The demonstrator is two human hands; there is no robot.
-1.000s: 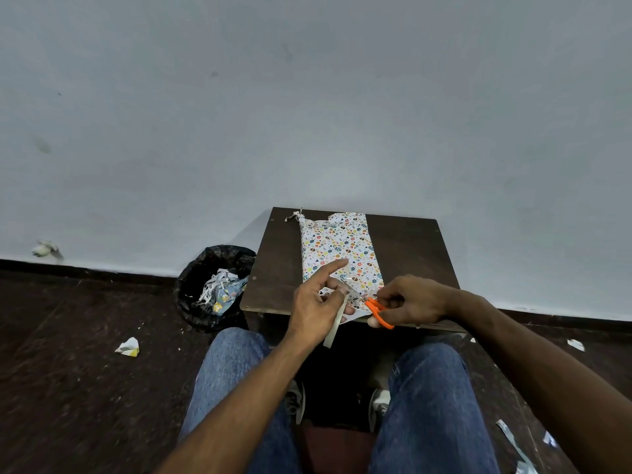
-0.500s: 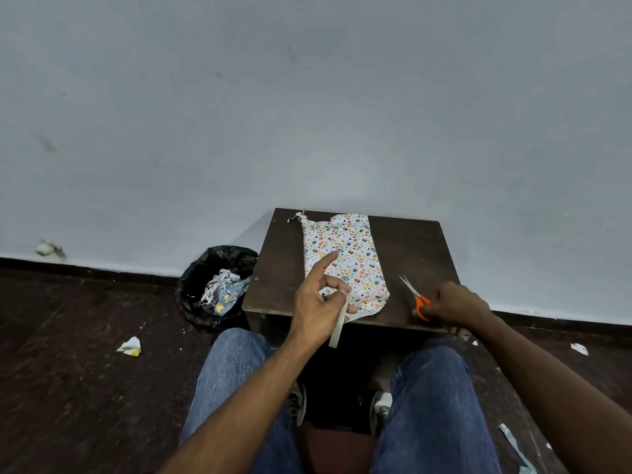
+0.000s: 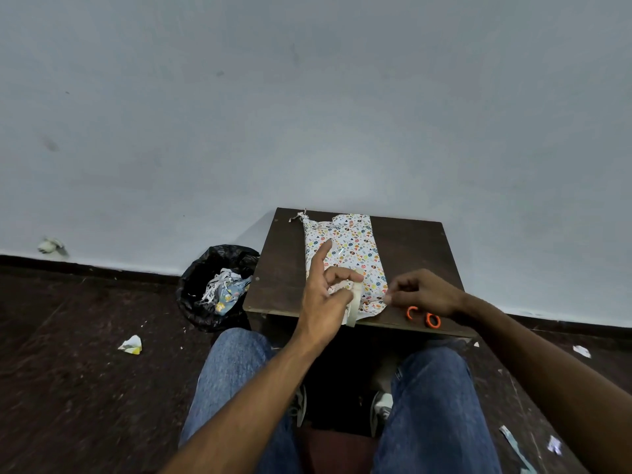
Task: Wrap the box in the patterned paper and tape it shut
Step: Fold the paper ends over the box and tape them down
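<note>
Glossy white paper printed with small coloured motifs covers the long flat box (image 3: 345,258), which lies lengthwise on the dark brown wooden table (image 3: 410,244), its far end crumpled. Over its near end, the left hand (image 3: 326,302) pinches a pale tape roll (image 3: 354,304) between thumb and curled fingers, forefinger straight. The right hand (image 3: 424,294) pinches something small at the parcel's near right corner, beside orange-handled scissors (image 3: 422,316).

A black bin (image 3: 219,285) of paper scraps stands on the floor beside the desk's (image 3: 410,248) left edge. Orange-handled scissors (image 3: 420,316) lie near its front right corner. Crumpled scraps (image 3: 131,345) litter the floor.
</note>
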